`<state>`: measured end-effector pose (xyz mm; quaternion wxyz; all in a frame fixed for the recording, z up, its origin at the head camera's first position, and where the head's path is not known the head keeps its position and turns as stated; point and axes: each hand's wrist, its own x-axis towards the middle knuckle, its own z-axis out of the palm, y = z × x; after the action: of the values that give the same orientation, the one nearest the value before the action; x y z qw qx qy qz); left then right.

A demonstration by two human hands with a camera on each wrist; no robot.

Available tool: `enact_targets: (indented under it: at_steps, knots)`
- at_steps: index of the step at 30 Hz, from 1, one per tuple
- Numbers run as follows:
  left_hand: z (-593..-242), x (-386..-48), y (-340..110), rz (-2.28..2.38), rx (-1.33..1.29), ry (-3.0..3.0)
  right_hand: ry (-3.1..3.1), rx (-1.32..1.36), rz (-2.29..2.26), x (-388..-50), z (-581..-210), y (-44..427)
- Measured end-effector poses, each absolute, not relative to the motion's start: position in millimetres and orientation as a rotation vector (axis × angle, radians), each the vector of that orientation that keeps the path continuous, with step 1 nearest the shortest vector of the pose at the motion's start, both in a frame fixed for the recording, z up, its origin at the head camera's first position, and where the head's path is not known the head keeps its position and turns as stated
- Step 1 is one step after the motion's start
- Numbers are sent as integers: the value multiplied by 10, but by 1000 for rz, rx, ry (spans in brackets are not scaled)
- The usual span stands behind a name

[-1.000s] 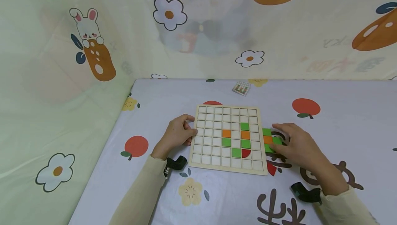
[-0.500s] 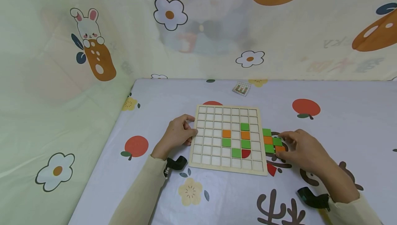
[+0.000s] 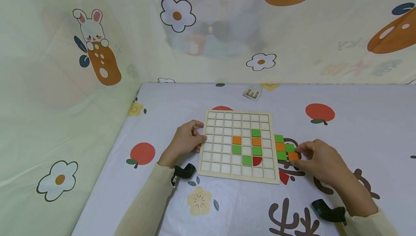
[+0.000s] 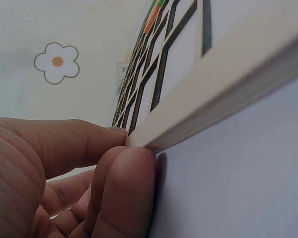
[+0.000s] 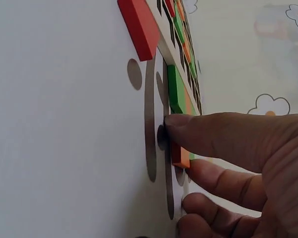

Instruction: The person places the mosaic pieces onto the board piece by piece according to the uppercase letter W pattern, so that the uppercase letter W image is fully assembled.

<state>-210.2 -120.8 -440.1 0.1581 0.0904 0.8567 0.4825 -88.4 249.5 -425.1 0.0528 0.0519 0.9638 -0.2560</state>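
from here i see the left hand (image 3: 185,140) pinch the wooden grid board (image 3: 228,131) by its left edge, maybe to steady it. past the right edge, the right hand (image 3: 320,162), nearly closed, pinches an orange tile (image 3: 293,156).

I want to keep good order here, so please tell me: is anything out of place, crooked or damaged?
Nothing looks spilled or damaged. The loose red piece lies askew beside the board, apart from the green and orange tiles by the right hand. Behind the board, the small card also lies at an angle.
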Motion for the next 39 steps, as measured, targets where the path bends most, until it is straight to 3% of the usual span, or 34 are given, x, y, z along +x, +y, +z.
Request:
enact_targets:
  at_steps: [13, 30, 39]
  knots:
    - [-4403, -2106, -1215, 1385, 257, 2447, 2889, 173, -902, -841, -4252, 2474]
    - [-4373, -2083, -1208, 1386, 252, 2446, 2639, 165, -1511, -864, -4268, 2327]
    - [-4399, -2102, -1206, 1371, 252, 2456, 2643, 185, -1440, -918, -4271, 2212]
